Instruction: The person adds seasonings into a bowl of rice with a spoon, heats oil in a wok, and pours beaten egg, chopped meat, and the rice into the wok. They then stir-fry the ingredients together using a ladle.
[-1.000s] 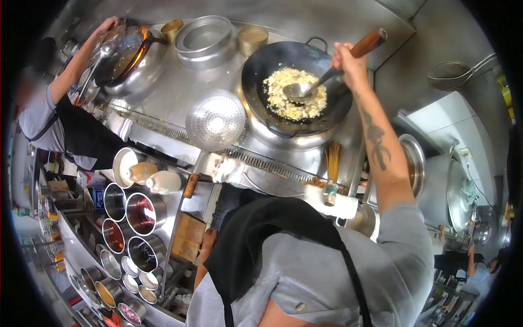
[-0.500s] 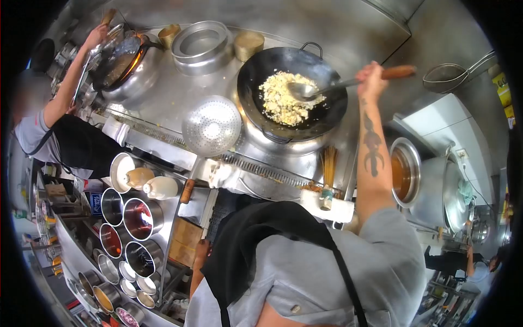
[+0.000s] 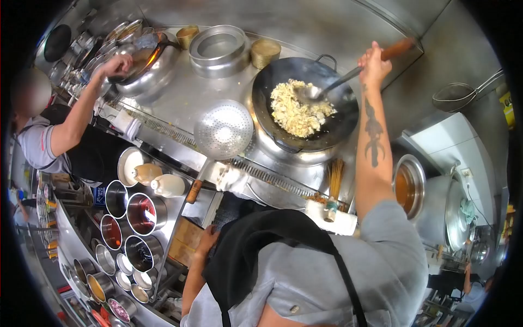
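My right hand (image 3: 375,65) is closed around the handle of a metal ladle (image 3: 340,83) with a wooden end. The ladle's bowl lies in a mound of pale yellow and white chopped food (image 3: 298,115), which looks like fried rice with egg. Around the food is a black wok (image 3: 342,122) with a loop handle at its far rim. My left hand (image 3: 207,238) hangs low by my apron, beside the edge of the sauce counter. Its fingers are small and partly hidden, so their grip is unclear.
A perforated skimmer (image 3: 223,129) lies left of the wok, its wooden handle toward me. A bamboo brush (image 3: 335,180) stands at the stove's front edge. Several sauce pots (image 3: 146,213) fill the left counter. A co-worker (image 3: 60,136) reaches over another wok at left. A strainer (image 3: 454,97) hangs right.
My right hand has risen slightly, tilting the ladle more steeply, its bowl still in the food. The whole view has shifted a little. The co-worker's arm has come down from a raised handle.
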`<state>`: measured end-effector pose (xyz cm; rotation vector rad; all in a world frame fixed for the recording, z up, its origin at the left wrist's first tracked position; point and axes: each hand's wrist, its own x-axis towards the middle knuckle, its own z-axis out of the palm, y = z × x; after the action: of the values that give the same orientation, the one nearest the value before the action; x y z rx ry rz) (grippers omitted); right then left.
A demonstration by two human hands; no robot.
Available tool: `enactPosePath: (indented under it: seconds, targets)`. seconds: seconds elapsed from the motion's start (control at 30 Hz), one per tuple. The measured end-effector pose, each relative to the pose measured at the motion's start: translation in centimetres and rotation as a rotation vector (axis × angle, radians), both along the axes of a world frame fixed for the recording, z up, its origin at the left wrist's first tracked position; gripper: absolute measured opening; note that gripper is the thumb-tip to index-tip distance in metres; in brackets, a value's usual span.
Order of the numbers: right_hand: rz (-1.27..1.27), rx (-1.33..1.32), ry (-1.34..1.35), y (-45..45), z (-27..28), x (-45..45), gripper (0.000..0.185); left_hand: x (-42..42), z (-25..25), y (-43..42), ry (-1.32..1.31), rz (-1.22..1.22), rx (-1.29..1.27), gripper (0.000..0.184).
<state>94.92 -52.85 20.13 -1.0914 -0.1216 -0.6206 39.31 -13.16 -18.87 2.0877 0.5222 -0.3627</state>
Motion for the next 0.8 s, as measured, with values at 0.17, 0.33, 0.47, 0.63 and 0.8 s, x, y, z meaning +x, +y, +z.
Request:
enactPosePath:
  seconds: [0.17,0.33,0.47,0.63,0.8]
  targets:
    - [0.096,-0.204,0.054,4.3,-2.0,-0.2,0.02,10.9,11.9,-4.1,-0.32,-0.099,0.085,0.044]
    - [0.141,-0.155,-0.036,6.1,-3.7,-1.1,0.023,19.0,14.7,-6.4,-0.458,-0.184,0.623,0.067]
    - [0.132,-0.395,0.001,7.8,-2.2,-2.5,0.028,22.1,9.7,-5.9,-0.198,-0.256,0.772,0.078]
    - [0.247,-0.324,-0.044,8.8,-3.8,-5.4,0.022,23.7,7.2,-5.2,-0.169,-0.276,0.747,0.074]
    - [0.335,-0.44,0.041,9.0,0.4,-8.3,0.021,24.1,7.0,-3.8,-0.183,-0.175,0.387,0.055]
